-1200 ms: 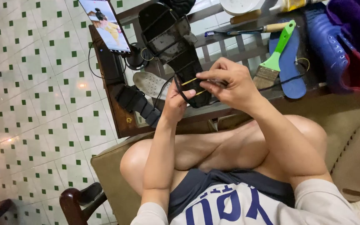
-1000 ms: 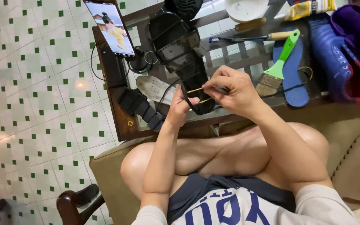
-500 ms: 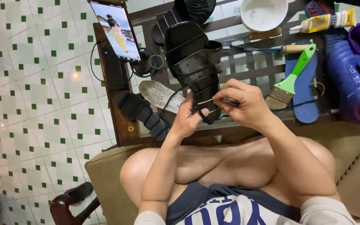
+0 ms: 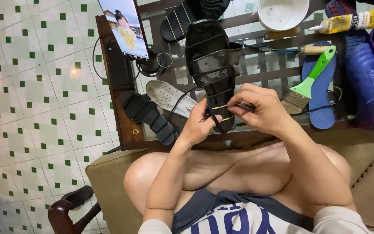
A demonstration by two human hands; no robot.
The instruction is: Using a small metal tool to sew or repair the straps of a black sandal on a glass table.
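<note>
Head view: the right hand [image 4: 262,110] pinches a thin needle-like tool [image 4: 244,105] with a yellow thread [image 4: 220,107] at the near end of a black sandal [image 4: 213,69], while the left hand [image 4: 200,123] grips that same end from the side. The sandal lies lengthwise on a slatted wooden table [image 4: 124,125]. Nearby are a white insole [image 4: 167,96], a phone [image 4: 124,27] to the left, and a green-handled brush [image 4: 310,80] and blue insole [image 4: 323,108] to the right.

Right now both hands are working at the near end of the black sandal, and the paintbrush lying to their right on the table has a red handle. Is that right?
Not quite. In the head view the paintbrush has a green handle, not red. The rest holds: the left hand and right hand are both at the near end of the black sandal, and the brush lies to their right on the table.
</note>
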